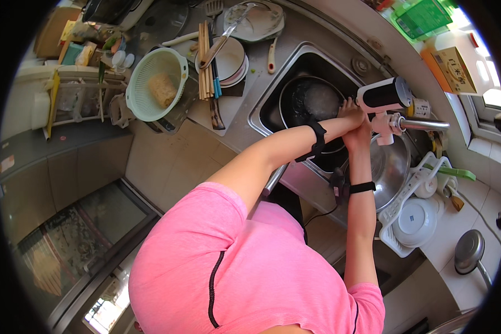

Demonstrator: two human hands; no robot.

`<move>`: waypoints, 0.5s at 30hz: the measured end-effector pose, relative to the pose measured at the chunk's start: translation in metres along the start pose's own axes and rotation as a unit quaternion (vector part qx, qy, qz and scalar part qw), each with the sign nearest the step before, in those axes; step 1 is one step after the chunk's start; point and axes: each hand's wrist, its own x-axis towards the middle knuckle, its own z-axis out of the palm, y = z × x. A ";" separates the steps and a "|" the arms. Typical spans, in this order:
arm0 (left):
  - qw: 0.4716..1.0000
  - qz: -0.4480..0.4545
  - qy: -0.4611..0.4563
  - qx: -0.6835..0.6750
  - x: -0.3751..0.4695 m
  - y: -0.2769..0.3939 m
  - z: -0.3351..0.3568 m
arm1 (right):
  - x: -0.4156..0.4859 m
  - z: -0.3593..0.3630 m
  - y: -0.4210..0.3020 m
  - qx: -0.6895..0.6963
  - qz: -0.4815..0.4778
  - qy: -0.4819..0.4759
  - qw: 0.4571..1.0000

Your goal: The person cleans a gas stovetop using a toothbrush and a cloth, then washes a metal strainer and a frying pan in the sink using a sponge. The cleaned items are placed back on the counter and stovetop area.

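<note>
My left hand and my right hand are pressed together over the right side of a stainless steel sink. They overlap, so the hold of either hand is hard to make out. A few fingertips point up and away over a dark round pan, which sits in the basin with water in it. Close to the right of my hands is a white faucet with a dark panel and a metal pipe. Black straps circle both forearms.
Left of the sink are a pale green colander holding a noodle-like block, stacked bowls with chopsticks across them, and a plate. To the right stand a metal basin, a white dish rack and a ladle.
</note>
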 end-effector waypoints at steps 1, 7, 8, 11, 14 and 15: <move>1.000 0.016 0.003 -0.026 0.002 0.001 -0.006 | 0.003 -0.003 -0.001 0.039 0.034 -0.105 0.993; 0.995 -0.023 0.051 0.083 0.042 -0.013 0.011 | 0.014 -0.010 -0.006 0.047 0.099 -0.303 0.947; 0.956 -0.008 0.288 -0.058 0.041 -0.015 0.024 | 0.013 -0.007 -0.006 -0.006 0.072 -0.034 0.997; 0.977 -0.017 0.094 0.192 0.042 -0.022 0.027 | 0.011 0.007 -0.003 -0.034 0.008 0.072 0.997; 0.990 -0.047 0.041 0.128 0.040 -0.012 0.006 | 0.004 0.015 -0.003 -0.022 0.028 0.018 0.999; 0.992 -0.061 0.046 0.097 0.037 -0.007 0.002 | 0.001 0.014 -0.004 -0.013 0.044 0.043 0.998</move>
